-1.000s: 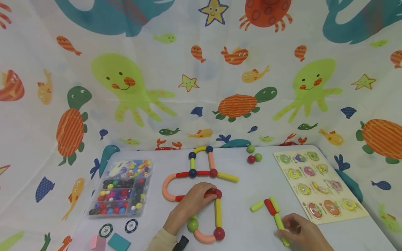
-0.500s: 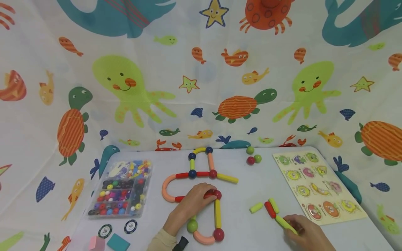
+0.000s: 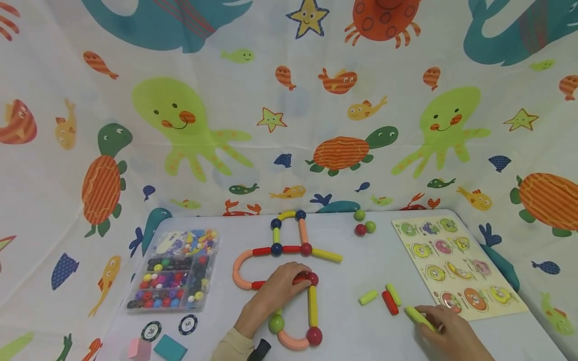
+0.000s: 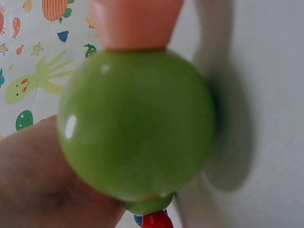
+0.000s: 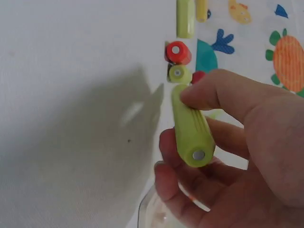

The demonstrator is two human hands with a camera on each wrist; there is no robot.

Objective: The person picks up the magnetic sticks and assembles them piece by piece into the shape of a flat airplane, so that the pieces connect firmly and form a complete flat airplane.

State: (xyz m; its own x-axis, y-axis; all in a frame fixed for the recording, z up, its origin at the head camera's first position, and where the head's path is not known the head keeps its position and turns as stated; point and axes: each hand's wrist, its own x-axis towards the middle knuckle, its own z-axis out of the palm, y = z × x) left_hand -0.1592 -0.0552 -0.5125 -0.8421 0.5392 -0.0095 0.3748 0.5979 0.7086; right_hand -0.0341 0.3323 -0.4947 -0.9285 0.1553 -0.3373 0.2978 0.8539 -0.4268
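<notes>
My left hand [image 3: 275,291] holds a red rod at a red ball [image 3: 312,279], part of a figure of magnetic rods and balls lying on the table. A yellow rod [image 3: 313,307] runs from that ball to another red ball [image 3: 314,336]. A green ball [image 4: 137,126] fills the left wrist view, hiding the left fingertips. My right hand [image 3: 451,331] pinches a light green magnetic rod [image 5: 192,126] between thumb and fingers; its silver end shows in the right wrist view. Just left of it lie a red rod [image 3: 390,303] and two light green rods, one touching the red.
A divided bead box [image 3: 173,271] stands at the left, with two poker chips and two blocks in front. A fruit puzzle board [image 3: 433,250] lies at the right. Loose balls [image 3: 360,229] sit at the back, before a printed curtain [image 3: 253,150].
My right hand has drawn its green rod away from the red rod, to the right, turning it on the way. A gap now separates them. My left hand stays in place.
</notes>
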